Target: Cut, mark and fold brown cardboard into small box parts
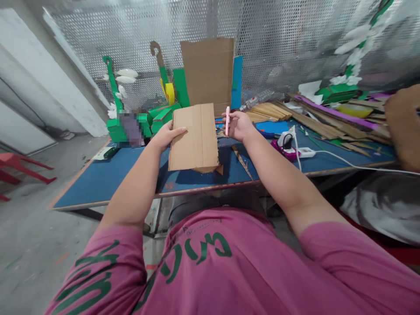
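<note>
My left hand [168, 135] grips the left edge of a brown cardboard sheet [193, 138], thumb on its face, holding it tilted above the blue table [108, 175]. Just right of the sheet's top corner, my right hand [239, 125] is closed around a slim pink tool [227, 120] that stands upright; I cannot make out what kind it is. A small cardboard offcut [220, 169] lies under the sheet's lower right corner.
A larger cardboard panel [208, 72] leans on the perforated metal wall, beside green craft shapes [160, 116]. Cardboard strips [321, 122], a glue gun [286, 144] and a white cable [354, 165] lie to the right. Another person's arm [403, 127] shows at the right edge. Red stool [19, 168] left.
</note>
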The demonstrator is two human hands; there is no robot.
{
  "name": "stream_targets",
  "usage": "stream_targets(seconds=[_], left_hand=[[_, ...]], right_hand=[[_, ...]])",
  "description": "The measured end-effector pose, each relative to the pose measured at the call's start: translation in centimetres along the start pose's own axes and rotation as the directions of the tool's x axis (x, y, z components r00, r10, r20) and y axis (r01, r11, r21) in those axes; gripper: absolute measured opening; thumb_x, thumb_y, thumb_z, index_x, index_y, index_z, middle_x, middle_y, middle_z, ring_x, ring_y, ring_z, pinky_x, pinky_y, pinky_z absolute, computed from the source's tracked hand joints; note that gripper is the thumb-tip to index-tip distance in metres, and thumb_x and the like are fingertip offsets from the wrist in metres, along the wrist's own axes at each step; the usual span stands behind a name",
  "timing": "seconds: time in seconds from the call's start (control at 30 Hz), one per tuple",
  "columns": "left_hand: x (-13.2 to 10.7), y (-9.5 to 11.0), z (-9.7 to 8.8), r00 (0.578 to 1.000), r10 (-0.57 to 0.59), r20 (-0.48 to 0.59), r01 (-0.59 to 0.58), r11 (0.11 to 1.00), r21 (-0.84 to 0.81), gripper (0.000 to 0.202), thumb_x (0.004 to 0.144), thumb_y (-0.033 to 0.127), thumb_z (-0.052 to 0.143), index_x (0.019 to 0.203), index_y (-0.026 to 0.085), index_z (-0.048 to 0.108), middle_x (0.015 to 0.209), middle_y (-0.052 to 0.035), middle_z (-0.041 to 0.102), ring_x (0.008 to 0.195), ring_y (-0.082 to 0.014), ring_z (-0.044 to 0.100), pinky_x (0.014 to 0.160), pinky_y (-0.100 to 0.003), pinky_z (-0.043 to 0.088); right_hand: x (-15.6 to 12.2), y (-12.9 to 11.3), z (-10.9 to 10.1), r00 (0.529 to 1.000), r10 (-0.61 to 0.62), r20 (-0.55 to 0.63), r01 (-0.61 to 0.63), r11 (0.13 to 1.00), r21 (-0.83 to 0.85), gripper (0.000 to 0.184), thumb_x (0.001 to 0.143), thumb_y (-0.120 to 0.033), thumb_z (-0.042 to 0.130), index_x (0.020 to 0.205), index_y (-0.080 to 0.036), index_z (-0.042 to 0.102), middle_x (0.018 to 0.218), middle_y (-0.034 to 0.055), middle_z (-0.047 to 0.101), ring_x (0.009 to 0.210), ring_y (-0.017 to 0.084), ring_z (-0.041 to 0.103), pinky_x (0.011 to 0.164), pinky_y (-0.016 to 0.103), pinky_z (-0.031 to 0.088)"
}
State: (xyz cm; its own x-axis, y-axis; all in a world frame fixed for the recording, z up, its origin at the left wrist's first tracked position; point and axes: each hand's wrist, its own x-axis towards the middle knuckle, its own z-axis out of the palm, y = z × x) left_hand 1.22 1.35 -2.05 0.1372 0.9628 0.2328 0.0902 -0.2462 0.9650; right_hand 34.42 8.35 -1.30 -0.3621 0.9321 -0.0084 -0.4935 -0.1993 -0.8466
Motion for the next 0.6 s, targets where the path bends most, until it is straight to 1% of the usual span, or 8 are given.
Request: stream_targets(seconds=[0.13, 0.2, 0.27, 0.4, 0.6], left_hand=[[0.3, -0.5, -0.6, 0.985, -0.173, -0.002, 0.173, 0.985, -0.011, 0.078, 0.073, 0.054, 0.097, 0.136, 0.018, 0.068, 0.133, -0.0187, 0.080, 0.114, -0.0359, 0.081, 0.092, -0.044, 0.070], [0.3, -0.5, -0.6, 0.975, -0.221, -0.001, 0.221, 0.975, -0.016, 0.074, 0.074, 0.055, 0.097, 0.132, 0.018, 0.070, 0.127, -0.0190, 0.081, 0.113, -0.0367, 0.081, 0.093, -0.046, 0.070], [0.3, -0.6, -0.5, 0.972, -0.235, -0.002, 0.235, 0.972, -0.010, 0.074, 0.074, 0.056, 0.096, 0.131, 0.017, 0.070, 0.125, -0.0192, 0.082, 0.114, -0.0374, 0.081, 0.095, -0.048, 0.069], [0.5, -1.1, -0.3, 0.971, -0.239, -0.014, 0.239, 0.971, 0.003, 0.074, 0.073, 0.058, 0.096, 0.129, 0.017, 0.071, 0.127, -0.0216, 0.081, 0.118, -0.0389, 0.080, 0.097, -0.049, 0.069], [1.0, -2.3, -0.3, 0.947, -0.318, -0.044, 0.315, 0.947, -0.055, 0.063, 0.073, 0.049, 0.099, 0.122, 0.018, 0.075, 0.129, -0.0206, 0.082, 0.118, -0.0366, 0.081, 0.097, -0.047, 0.068]], right_hand=[[0.0, -0.1, 0.0, 1.000, -0.003, -0.007, 0.003, 1.000, -0.008, 0.025, 0.083, -0.027, 0.060, 0.108, -0.025, 0.059, 0.068, -0.0010, 0.064, 0.054, 0.020, 0.049, 0.052, 0.034, 0.045], [0.1, -0.1, -0.1, 1.000, 0.001, -0.005, -0.001, 1.000, -0.007, 0.023, 0.084, -0.027, 0.058, 0.107, -0.025, 0.059, 0.068, -0.0007, 0.064, 0.053, 0.019, 0.049, 0.051, 0.033, 0.044], [0.2, 0.0, -0.2, 1.000, 0.004, -0.004, -0.004, 1.000, -0.012, 0.022, 0.085, -0.027, 0.058, 0.107, -0.025, 0.059, 0.068, -0.0007, 0.063, 0.053, 0.019, 0.048, 0.050, 0.033, 0.044], [0.3, 0.0, -0.3, 1.000, -0.013, 0.004, 0.013, 0.999, -0.038, 0.023, 0.084, -0.028, 0.059, 0.107, -0.025, 0.058, 0.067, -0.0014, 0.061, 0.054, 0.019, 0.048, 0.052, 0.034, 0.046], [0.1, 0.1, -0.1, 1.000, -0.010, -0.004, 0.010, 0.999, -0.044, 0.021, 0.085, -0.029, 0.060, 0.106, -0.024, 0.061, 0.067, -0.0006, 0.060, 0.055, 0.020, 0.049, 0.051, 0.033, 0.044]])
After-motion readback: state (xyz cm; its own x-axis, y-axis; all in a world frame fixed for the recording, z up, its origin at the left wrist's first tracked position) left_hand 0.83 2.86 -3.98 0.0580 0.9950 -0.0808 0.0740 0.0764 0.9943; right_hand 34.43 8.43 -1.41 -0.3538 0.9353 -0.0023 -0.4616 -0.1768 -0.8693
